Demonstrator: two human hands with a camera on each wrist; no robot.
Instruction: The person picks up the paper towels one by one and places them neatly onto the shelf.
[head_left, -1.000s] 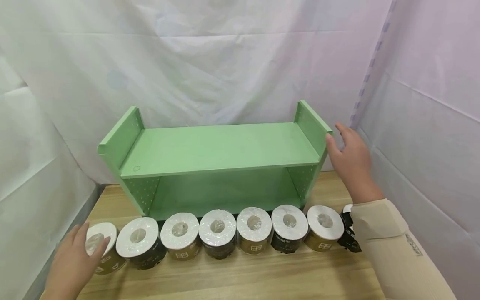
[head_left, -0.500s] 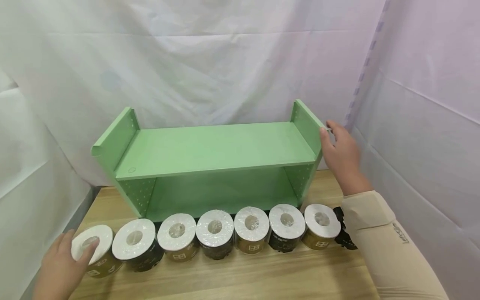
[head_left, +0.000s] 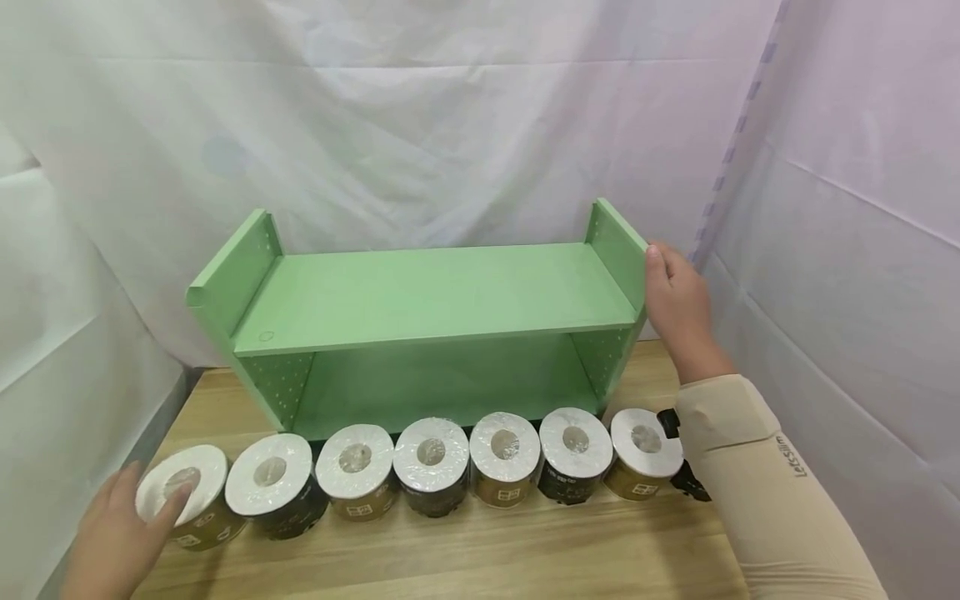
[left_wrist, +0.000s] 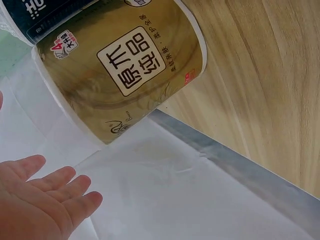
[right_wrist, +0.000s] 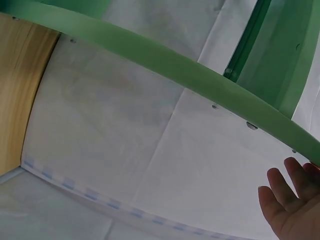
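Observation:
A green shelf (head_left: 438, 296) with raised side panels stands at the back of the table. My right hand (head_left: 678, 304) is at the upper front corner of its right panel, thumb at the edge. In the right wrist view its fingers (right_wrist: 282, 190) extend outside the panel's green edge (right_wrist: 165, 65). My left hand (head_left: 116, 533) is beside the leftmost toilet paper roll (head_left: 202, 529), thumb overlapping its top in the head view. The left wrist view shows this gold-wrapped roll (left_wrist: 125, 65) apart from the spread fingers (left_wrist: 75, 190).
Several more wrapped toilet paper rolls (head_left: 435, 467), gold and black, line up in front of the shelf on the wooden table (head_left: 450, 558). The rightmost black one (head_left: 692, 483) is mostly behind the sleeve. White cloth (head_left: 435, 150) hangs behind and on both sides.
My right hand has come in to the shelf's right panel, its fingers closer to the edge. The left hand has drawn slightly left and down from the leftmost roll.

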